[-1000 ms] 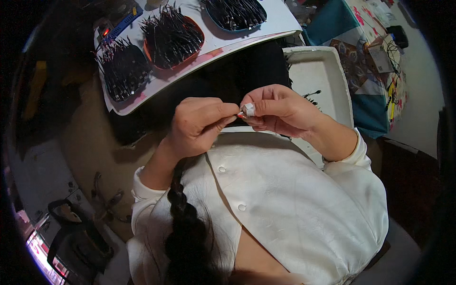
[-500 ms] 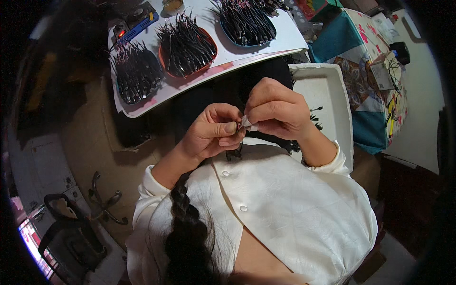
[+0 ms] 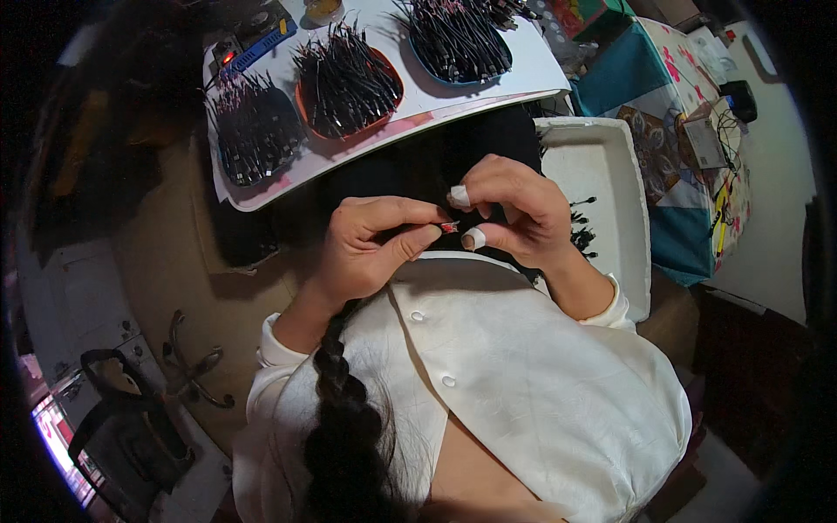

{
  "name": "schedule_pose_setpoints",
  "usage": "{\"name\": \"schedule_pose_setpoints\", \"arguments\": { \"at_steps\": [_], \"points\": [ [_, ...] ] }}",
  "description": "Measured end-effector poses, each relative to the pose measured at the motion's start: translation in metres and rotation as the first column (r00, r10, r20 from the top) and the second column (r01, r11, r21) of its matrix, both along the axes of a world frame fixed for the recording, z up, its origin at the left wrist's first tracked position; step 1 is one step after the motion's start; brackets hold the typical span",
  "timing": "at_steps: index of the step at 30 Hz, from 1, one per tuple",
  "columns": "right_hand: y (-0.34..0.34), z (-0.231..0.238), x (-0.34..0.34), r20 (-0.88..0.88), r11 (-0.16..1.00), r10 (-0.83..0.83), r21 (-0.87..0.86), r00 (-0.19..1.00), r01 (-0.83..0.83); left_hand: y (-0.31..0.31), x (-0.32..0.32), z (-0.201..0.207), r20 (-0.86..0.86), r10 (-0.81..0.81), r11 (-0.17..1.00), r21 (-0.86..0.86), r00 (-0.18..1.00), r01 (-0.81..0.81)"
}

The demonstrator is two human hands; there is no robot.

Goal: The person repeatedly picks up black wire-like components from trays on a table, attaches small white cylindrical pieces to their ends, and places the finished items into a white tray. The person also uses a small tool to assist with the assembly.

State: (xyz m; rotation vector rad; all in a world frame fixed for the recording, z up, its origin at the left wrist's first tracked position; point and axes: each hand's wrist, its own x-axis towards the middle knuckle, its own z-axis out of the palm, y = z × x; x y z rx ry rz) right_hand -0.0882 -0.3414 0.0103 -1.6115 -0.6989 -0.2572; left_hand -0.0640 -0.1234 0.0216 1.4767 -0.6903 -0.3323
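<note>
In front of my chest, my left hand [image 3: 377, 242] pinches a small cable connector [image 3: 449, 227] between thumb and forefinger. The connector's end shows red and silver; the rest is hidden in the fingers. Just to its right, my right hand [image 3: 527, 218] has its thumb and forefinger spread apart, with nothing visible between them. White tape wraps both of those fingertips, which are close to the connector but off it.
On the white table [image 3: 418, 125] sit bunches of short black cables [image 3: 349, 78] in an orange-red tray [image 3: 350, 134], a blue tray [image 3: 462, 83] and a darker one. A white foam box [image 3: 621, 200] at my right contains several black cable pieces [image 3: 582, 235].
My right thumb and forefinger have come off the connector and spread apart. My left hand keeps its pinch, with the fingers straighter and the connector's red end now showing.
</note>
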Motion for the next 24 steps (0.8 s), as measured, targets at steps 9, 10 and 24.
{"name": "schedule_pose_setpoints", "arguments": {
  "at_steps": [9,10,24],
  "points": [
    [0.006,0.001,0.007,0.135,0.989,-0.071,-0.12,0.988,0.088,0.001,0.004,-0.004,-0.19,-0.052,0.999,-0.006,0.98,0.052],
    [0.008,0.0,0.009,0.12,0.99,-0.081,-0.104,0.989,0.094,-0.001,0.007,-0.004,-0.186,-0.07,0.997,-0.03,0.98,0.065],
    [0.0,-0.024,0.097,-0.23,0.995,0.044,-0.077,0.972,-0.063,0.003,0.22,0.055,0.386,0.257,0.829,0.384,0.886,-0.407]
  ]
}}
